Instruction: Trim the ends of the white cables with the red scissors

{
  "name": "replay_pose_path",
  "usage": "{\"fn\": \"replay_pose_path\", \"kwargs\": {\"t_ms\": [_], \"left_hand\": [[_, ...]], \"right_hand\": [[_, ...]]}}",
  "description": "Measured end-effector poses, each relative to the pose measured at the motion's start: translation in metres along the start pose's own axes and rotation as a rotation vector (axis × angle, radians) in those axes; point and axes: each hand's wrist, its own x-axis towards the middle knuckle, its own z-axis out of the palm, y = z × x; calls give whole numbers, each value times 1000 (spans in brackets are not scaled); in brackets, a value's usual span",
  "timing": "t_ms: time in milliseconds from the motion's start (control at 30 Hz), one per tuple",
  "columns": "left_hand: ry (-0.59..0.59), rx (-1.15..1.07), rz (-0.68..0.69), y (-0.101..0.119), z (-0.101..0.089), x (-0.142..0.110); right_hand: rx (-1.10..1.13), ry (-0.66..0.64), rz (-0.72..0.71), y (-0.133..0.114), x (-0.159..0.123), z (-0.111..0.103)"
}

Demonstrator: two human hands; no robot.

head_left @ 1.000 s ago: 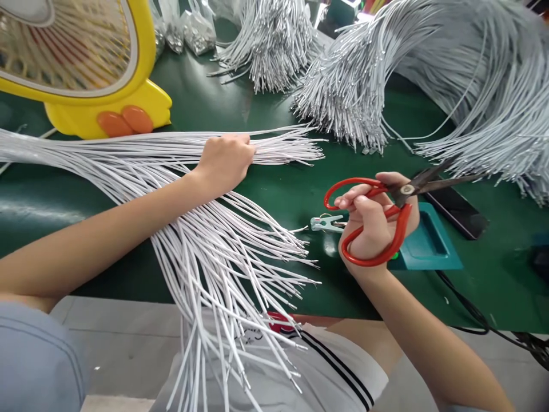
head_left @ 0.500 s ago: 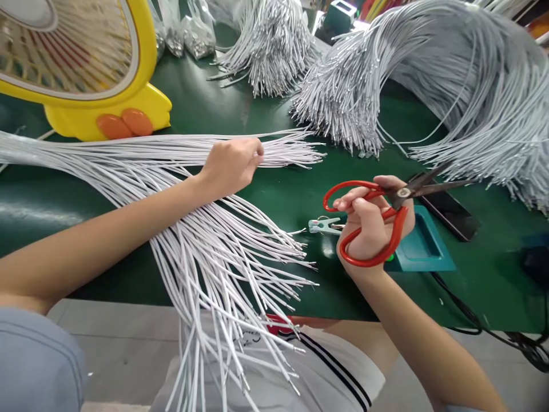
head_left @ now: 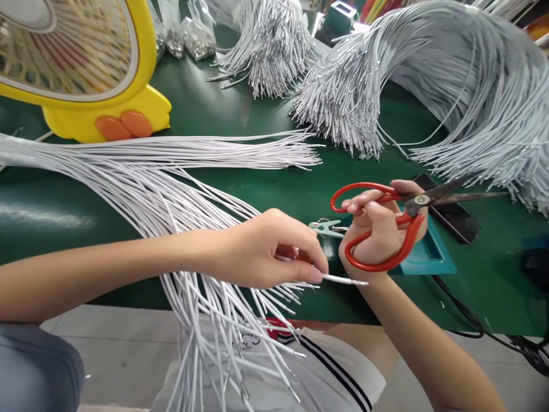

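Observation:
Between thumb and fingertips, my left hand (head_left: pixel 274 249) pinches a white wire (head_left: pixel 341 279), whose bare end points right toward my right wrist. Beneath that forearm a loose bundle of white wires (head_left: pixel 193 212) fans out, some ends hanging over the table edge onto my lap. A straighter group of wires (head_left: pixel 240 151) lies farther back. Red-handled scissors (head_left: pixel 407 252) are in my right hand (head_left: pixel 380 226), fingers through the loops and blades slightly apart, pointing right. No wire lies between the blades.
A yellow fan (head_left: pixel 146 114) stands at the back left beside small plastic bags (head_left: pixel 199 37). Large grey wire bundles (head_left: pixel 343 97) lie at the back and right. Near my right hand are a green clip (head_left: pixel 328 229), a teal tray (head_left: pixel 433 257), a dark phone (head_left: pixel 454 214) and black cables (head_left: pixel 467 315).
My left hand has left the back group of wires and come forward and right, now pinching one wire. My right hand with the scissors has shifted slightly right.

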Motion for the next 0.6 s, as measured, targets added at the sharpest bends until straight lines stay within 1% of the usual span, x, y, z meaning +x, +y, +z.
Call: {"fn": "replay_pose_path", "kwargs": {"t_ms": [33,67,133,200,233,300,433,533,600], "left_hand": [[-4,-91,-51,0,-1,1],[20,-197,-108,-1,-3,2],[140,-412,-198,-9,-9,7],[266,-523,-210,-18,-16,12],[307,-529,-196,-22,-19,13],[345,-484,-165,-29,-22,14],[367,-408,-106,-35,-24,12],[374,-404,-67,-35,-25,12],[378,-406,-71,-34,-25,12]], "right_hand": [[-9,-11,7,1,0,-1],[-17,-20,10,2,-1,-1],[-18,-28,5,3,-1,-2],[-10,-31,-2,4,-1,-2],[-7,-34,0,3,-1,-2],[-7,-40,10,2,-1,-2],[4,-50,26,0,-1,-1],[3,-55,52,-2,-2,-1],[-7,-57,70,-2,-3,-1]]}}
